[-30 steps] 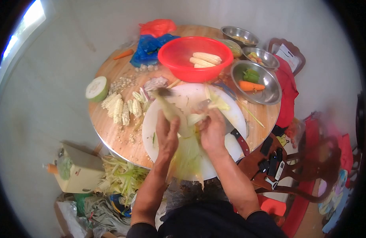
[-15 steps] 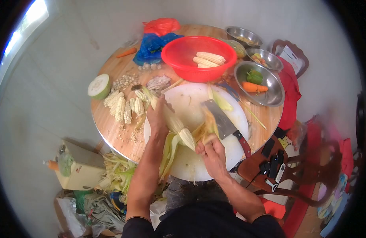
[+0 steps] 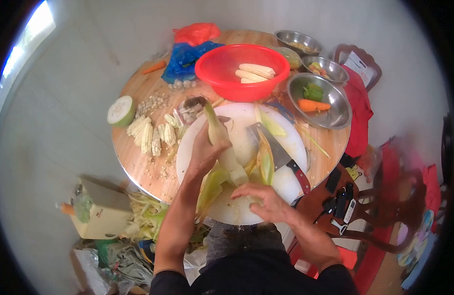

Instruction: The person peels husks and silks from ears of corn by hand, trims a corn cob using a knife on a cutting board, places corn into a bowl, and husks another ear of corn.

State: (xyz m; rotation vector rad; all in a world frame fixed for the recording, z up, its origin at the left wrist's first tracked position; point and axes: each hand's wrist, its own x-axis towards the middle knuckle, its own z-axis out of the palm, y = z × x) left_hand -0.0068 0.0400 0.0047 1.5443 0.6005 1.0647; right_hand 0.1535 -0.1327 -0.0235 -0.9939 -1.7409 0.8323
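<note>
My left hand (image 3: pixel 207 150) is wrapped round an ear of corn (image 3: pixel 230 164) in pale husk, its dark silk end pointing up and away. My right hand (image 3: pixel 263 200) is beside the ear's lower end with its fingers apart. Peeled green leaves (image 3: pixel 212 189) hang at the left of the ear. A brown-edged husk leaf (image 3: pixel 265 160) stands over the cleaver (image 3: pixel 278 152), which lies on the round white board (image 3: pixel 236 211). Another husk piece (image 3: pixel 271 124) lies at the board's back.
Behind the board stands a red basin (image 3: pixel 222 88) with peeled corn. Metal bowls (image 3: pixel 337 110) are at the right, one with a carrot. Corn pieces (image 3: pixel 147 137) and a cut gourd (image 3: pixel 121 111) lie at the left. A beige bin (image 3: pixel 101 216) stands below the table.
My right hand has opened and let go of the brown-edged leaf, which now stands over the cleaver. My left hand still holds the ear, now tilted more upright and further right.
</note>
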